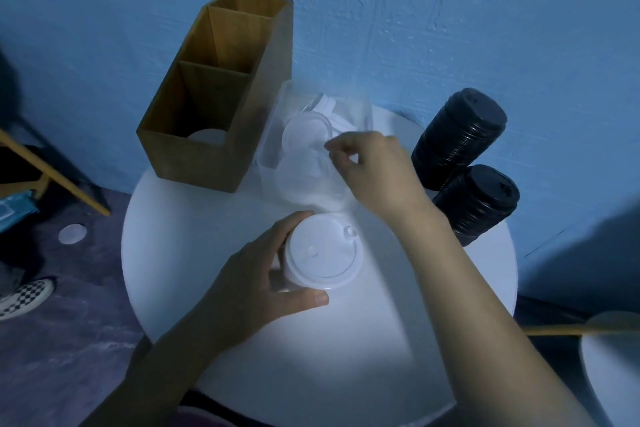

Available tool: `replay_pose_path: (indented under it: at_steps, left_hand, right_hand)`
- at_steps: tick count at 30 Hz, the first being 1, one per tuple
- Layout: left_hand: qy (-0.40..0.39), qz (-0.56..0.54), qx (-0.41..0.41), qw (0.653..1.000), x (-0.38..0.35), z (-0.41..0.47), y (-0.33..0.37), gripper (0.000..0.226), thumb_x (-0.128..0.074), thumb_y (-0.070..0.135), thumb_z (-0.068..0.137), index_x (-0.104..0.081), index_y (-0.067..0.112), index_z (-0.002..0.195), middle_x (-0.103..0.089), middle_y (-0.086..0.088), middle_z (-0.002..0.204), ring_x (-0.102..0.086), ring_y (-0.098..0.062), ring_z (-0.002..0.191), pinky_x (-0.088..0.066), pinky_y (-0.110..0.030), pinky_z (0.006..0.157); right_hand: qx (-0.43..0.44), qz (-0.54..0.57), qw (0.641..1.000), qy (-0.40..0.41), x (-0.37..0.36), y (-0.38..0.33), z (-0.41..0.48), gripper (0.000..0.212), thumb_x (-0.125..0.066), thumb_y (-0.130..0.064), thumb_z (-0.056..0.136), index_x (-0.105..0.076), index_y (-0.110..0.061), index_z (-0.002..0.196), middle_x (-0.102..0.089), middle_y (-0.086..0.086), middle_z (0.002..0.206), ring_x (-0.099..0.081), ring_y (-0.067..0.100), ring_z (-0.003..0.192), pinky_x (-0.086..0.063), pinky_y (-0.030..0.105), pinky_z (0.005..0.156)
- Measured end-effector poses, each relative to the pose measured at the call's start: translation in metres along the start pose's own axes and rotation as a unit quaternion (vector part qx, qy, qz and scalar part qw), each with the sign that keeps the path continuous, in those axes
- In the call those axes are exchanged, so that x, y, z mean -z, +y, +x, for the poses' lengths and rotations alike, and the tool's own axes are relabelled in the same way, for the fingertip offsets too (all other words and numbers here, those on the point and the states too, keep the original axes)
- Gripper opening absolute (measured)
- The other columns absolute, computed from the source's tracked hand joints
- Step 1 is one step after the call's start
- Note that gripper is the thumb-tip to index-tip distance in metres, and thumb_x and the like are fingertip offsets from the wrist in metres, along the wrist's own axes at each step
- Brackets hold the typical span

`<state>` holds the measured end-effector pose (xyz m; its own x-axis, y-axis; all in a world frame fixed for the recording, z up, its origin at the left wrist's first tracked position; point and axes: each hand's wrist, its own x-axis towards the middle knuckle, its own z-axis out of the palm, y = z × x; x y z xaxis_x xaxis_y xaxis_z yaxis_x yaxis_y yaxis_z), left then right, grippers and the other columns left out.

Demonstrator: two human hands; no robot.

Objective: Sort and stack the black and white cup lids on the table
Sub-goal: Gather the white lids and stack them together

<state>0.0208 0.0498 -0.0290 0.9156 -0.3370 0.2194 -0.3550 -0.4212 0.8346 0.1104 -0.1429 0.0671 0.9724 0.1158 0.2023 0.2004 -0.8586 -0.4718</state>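
Presently we record the left grip (249,284) grasping a white lid stack (322,251) from its left side, thumb at the near rim, over the middle of the round white bench (311,357); we cannot tell whether the stack rests on the surface. The right grip (374,170) reaches into a clear container (360,104) at the back of the bench, fingertips curled at the edge of the loose white lids (304,132) inside. Blur prevents us telling whether it holds one.

The right forearm lies between the held stack and two others at the bench's right edge, the far black lid stack (457,135) and the near black lid stack (478,204), both on their sides. A wooden box (194,156) stands just left of the container, with a single white lid (207,136) in its near compartment. A stray lid (72,233) lies on the floor at left, near a checkered shoe (24,296).
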Motion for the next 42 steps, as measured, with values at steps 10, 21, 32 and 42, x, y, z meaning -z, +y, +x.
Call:
replay_pose_path:
  at_steps: [10, 21, 32, 42]
  left_hand:
    - [0.001, 0.007, -0.007, 1.0, 0.0, 0.001, -0.002, 0.088, -0.081, 0.061, 0.061, -0.034, 0.067, 0.136, -0.048, 0.038, 0.138, -0.05, 0.009, 0.126, -0.052, -0.015, 0.095]
    - [-0.001, 0.005, -0.007, 1.0, 0.001, 0.001, 0.0, 0.087, -0.082, 0.059, 0.064, -0.035, 0.064, 0.137, -0.05, 0.034, 0.14, -0.051, 0.004, 0.129, -0.055, -0.025, 0.097]
    - [0.042, 0.027, -0.003, 0.999, 0.0, 0.012, -0.009, 0.085, -0.078, 0.065, 0.062, -0.032, 0.069, 0.133, -0.044, 0.046, 0.136, -0.046, 0.015, 0.125, -0.042, 0.0, 0.091]
    - [0.047, 0.033, 0.002, 0.998, 0.001, 0.018, -0.017, 0.09, -0.093, 0.048, 0.065, -0.039, 0.059, 0.135, -0.046, 0.045, 0.134, -0.047, 0.015, 0.122, -0.043, -0.001, 0.088]
  right_hand:
    - [-0.026, -0.051, 0.993, -0.103, -0.021, -0.007, 0.048, 0.028, -0.075, -0.038, 0.085, -0.071, -0.025, 0.109, -0.073, 0.0, 0.102, -0.065, 0.023, 0.099, -0.055, 0.038, 0.086]
    - [-0.016, -0.064, 0.983, -0.172, -0.018, -0.01, 0.055, 0.049, -0.07, -0.049, 0.09, -0.061, -0.035, 0.135, -0.066, -0.001, 0.131, -0.063, 0.021, 0.111, -0.049, 0.029, 0.088]
    - [-0.016, -0.011, 0.99, -0.142, -0.025, -0.005, 0.058, 0.026, -0.068, -0.038, 0.091, -0.069, -0.031, 0.116, -0.067, -0.007, 0.108, -0.065, 0.018, 0.095, -0.051, 0.028, 0.08]
    - [0.004, 0.076, 0.988, -0.133, -0.03, -0.001, 0.062, 0.015, -0.078, -0.026, 0.087, -0.067, -0.034, 0.09, -0.066, -0.009, 0.096, -0.061, 0.012, 0.073, -0.057, 0.036, 0.083]
